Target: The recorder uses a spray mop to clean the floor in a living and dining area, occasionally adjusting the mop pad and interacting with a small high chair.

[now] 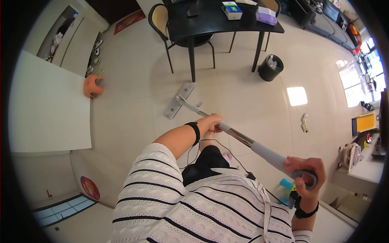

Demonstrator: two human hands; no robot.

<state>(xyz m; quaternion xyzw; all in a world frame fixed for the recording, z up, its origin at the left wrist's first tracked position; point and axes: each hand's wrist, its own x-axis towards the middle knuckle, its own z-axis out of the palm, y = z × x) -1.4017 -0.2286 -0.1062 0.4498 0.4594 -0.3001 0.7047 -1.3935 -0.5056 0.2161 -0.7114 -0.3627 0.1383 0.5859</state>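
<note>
A flat mop's grey rectangular head (179, 100) lies on the pale tiled floor, near a front leg of the black table. Its handle (267, 155) runs diagonally back towards my body. Around the lower part of the handle, my left hand (214, 122) is closed. My right hand (307, 174) grips the looped top end of the handle, at the right of my body. Both wrists wear black bands, and a thin black cable hangs in front of my striped top.
Beyond the mop head stand the black table (212, 25) and a cane-backed chair (158, 22). A black waste bin (270, 68) is beside a table leg. An orange stool (93, 86) stands left, near shoes. A small object (304, 123) lies on the floor at right.
</note>
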